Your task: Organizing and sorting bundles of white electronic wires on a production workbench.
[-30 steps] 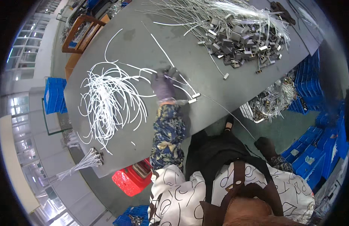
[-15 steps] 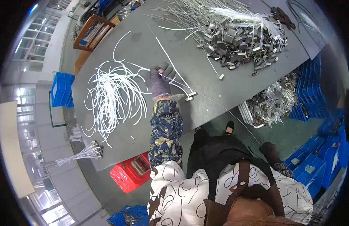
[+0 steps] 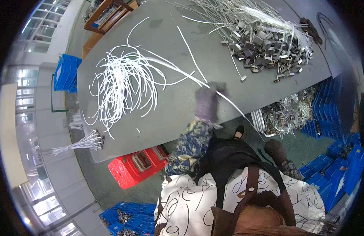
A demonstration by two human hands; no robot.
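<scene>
My left hand (image 3: 207,103), in a grey glove, is over the table near its front edge. Its fingers are closed round a white tube (image 3: 233,103), though motion blurs them. A thin wire (image 3: 256,128) runs out of the tube toward my right hand (image 3: 275,149). That hand, also gloved, is closed on the wire's end beyond the table edge. Another white tube (image 3: 186,42) on a wire lies just beyond my left hand. To the left, loose white tubes (image 3: 121,84) form a tangled pile, some stretching toward that hand. Small connector blocks near the hand are hidden.
A heap of wires with grey connector blocks (image 3: 264,49) covers the far right of the grey table (image 3: 178,114). A bundled set of white leads (image 3: 81,143) overhangs the left edge. Below are a red stool (image 3: 129,167), a white crate of wires (image 3: 258,122) and blue crates (image 3: 327,102).
My left hand has moved right and nearer to me, and white tube now covers part of the wire between my hands. The right hand stays low at the right. The view has shifted slightly.
</scene>
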